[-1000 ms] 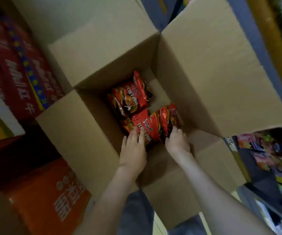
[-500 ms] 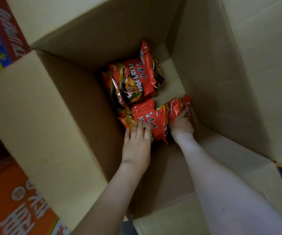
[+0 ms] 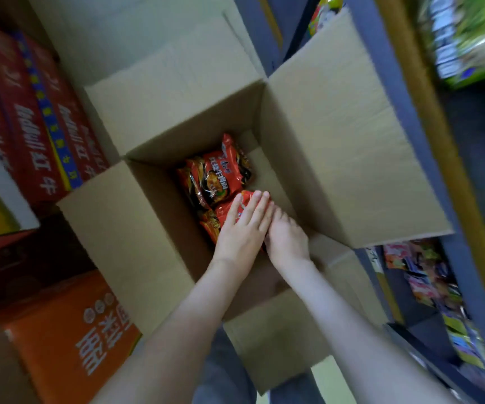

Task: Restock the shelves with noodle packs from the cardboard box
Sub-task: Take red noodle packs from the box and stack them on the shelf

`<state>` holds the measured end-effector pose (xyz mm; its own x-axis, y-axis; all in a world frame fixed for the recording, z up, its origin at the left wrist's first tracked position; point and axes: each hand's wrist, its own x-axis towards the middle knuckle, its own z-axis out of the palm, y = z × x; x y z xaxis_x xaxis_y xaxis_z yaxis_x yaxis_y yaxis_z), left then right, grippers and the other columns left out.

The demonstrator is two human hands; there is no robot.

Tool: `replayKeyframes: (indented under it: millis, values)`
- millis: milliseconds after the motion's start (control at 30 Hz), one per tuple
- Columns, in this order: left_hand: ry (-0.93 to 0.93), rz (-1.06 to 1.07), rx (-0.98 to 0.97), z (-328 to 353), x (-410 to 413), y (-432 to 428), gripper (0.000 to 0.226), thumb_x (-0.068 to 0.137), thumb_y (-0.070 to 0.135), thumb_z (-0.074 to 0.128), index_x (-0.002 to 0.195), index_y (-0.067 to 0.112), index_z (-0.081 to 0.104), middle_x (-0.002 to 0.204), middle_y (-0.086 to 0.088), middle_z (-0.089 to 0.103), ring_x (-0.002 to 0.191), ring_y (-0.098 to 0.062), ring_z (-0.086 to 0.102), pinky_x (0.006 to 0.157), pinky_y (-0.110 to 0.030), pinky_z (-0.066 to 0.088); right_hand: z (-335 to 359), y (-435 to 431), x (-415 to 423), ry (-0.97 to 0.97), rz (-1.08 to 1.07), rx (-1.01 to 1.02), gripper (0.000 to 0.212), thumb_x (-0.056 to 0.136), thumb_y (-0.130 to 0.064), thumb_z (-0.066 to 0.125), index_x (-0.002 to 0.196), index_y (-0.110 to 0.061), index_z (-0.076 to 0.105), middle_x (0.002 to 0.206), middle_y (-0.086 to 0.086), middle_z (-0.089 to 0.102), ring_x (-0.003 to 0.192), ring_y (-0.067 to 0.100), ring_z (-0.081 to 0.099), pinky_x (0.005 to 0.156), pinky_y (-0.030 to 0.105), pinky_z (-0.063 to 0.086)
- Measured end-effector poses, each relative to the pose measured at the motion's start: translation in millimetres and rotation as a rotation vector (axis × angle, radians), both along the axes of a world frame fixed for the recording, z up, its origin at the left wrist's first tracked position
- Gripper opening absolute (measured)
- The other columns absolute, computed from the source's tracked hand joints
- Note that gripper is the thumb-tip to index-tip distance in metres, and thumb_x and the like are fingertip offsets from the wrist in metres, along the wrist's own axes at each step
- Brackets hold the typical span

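Deep in cardboard box (image 3: 337, 158): left hand (image 3: 241, 228) pressing nearer noodle pack (image 3: 216, 218), grip spread flat; right hand (image 3: 286, 237) touching alongside, grip impossible to tell; farther noodle pack (image 3: 221, 176) toward box's far wall.

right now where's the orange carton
Head view, lower left: the orange carton sits left of the cardboard box, nearer you than the red cartons.

The open tan cardboard box (image 3: 337, 156) is plain, unprinted brown. Inside it, the glossy red-orange noodle packs (image 3: 221, 179) carry white lettering and a dark bowl picture. At the left of the frame, red cartons (image 3: 28, 132) bear white lettering and a blue stripe with yellow marks. The orange carton (image 3: 69, 345) at lower left has white characters. Blurred green packets (image 3: 468, 39) show at upper right.
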<state>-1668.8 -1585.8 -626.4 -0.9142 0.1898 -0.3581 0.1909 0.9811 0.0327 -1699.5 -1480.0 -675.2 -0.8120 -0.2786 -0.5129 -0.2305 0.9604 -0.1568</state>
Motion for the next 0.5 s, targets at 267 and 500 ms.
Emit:
replayKeyframes:
  millis: [267,500]
  values:
    - [0.029,-0.24,0.024,210.6,-27.5,15.4,0.04,0.092,0.011,0.035,0.124,0.013,0.059,0.115,-0.006,0.061,0.108,-0.023,0.059,0.098,-0.031,0.042,250.0,43.7,16.1,0.2,0.086,-0.189,0.058,0.062,0.001,0.077,0.117,0.006,0.059,0.108,0.019,0.066,0.097,0.033,0.065,0.079,0.036,0.053]
    - [0.241,-0.449,0.065,365.2,4.0,67.9,0.021,0.056,0.017,0.079,0.074,0.012,0.068,0.064,-0.002,0.063,0.055,-0.023,0.063,0.055,-0.026,0.052,405.1,119.2,47.5,0.292,0.088,-0.135,0.051,0.075,-0.005,0.067,0.125,-0.004,0.054,0.106,0.014,0.065,0.099,0.035,0.062,0.076,0.042,0.05]
